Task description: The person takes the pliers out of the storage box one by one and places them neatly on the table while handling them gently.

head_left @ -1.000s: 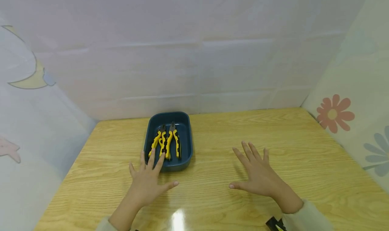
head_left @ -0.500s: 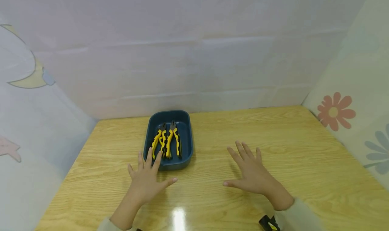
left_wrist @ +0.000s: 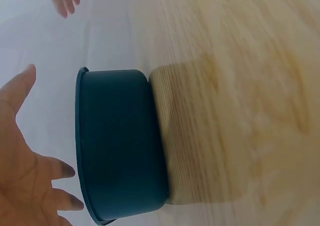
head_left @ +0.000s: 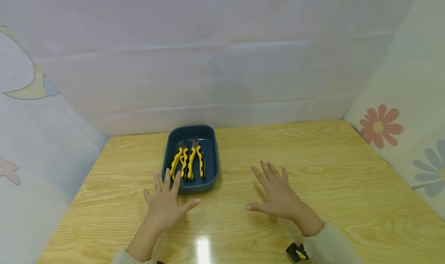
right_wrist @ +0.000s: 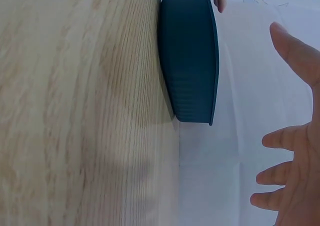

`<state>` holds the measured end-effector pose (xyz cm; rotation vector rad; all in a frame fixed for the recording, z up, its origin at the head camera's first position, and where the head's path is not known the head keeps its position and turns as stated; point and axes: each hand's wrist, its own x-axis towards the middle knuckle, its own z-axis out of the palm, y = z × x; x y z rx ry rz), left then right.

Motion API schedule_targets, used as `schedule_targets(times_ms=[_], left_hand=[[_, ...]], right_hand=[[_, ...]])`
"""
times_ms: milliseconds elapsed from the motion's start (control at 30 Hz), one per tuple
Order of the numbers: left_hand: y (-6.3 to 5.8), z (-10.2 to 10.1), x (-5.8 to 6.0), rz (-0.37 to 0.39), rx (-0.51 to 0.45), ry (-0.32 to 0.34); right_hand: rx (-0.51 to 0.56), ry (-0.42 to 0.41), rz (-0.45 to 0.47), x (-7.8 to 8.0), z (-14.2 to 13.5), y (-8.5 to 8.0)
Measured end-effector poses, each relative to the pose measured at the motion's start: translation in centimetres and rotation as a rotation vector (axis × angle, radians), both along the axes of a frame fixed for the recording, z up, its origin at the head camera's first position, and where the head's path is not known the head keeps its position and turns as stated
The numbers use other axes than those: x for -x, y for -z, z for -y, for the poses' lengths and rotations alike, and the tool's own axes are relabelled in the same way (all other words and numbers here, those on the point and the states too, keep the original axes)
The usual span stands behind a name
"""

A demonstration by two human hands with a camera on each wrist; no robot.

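Observation:
Two pairs of pliers with yellow and black handles, the left pliers (head_left: 180,159) and the right pliers (head_left: 197,158), lie side by side in a dark blue rectangular bin (head_left: 208,185). Their metal heads point toward the back wall. My left hand (head_left: 163,210) has its fingers spread, and the fingertips overlap the bin's near left corner in the head view. Well to the right of the bin, my right hand (head_left: 278,196) hovers over the table with fingers spread and holds nothing. The wrist views show the bin's outer side wall (left_wrist: 122,143) beside the left hand's fingertips.
The light wood table (head_left: 295,148) ends at a pale cloth wall (head_left: 226,82) behind the bin. Side cloths with printed figures, such as a red flower (head_left: 380,126), stand left and right. A black wrist device (head_left: 297,252) sits by the right sleeve.
My right hand has moved left toward the bin, still spread. My left hand has barely shifted. The bin and the pliers stay in place.

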<state>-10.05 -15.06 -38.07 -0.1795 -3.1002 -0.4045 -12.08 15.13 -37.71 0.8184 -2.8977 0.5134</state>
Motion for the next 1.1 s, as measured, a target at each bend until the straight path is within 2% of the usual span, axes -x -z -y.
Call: schedule_targets(times_ms=[633,1100], left_hand=[[0.3,0.6,0.3,0.075,-0.031,-0.06],[0.6,0.7,0.7,0.084,-0.064,-0.087]], right_hand=[[0.011,-0.022,0.018,0.6,2.1,-0.1],[0.056,-0.041,0.009,0.9,3.5,0.0]])
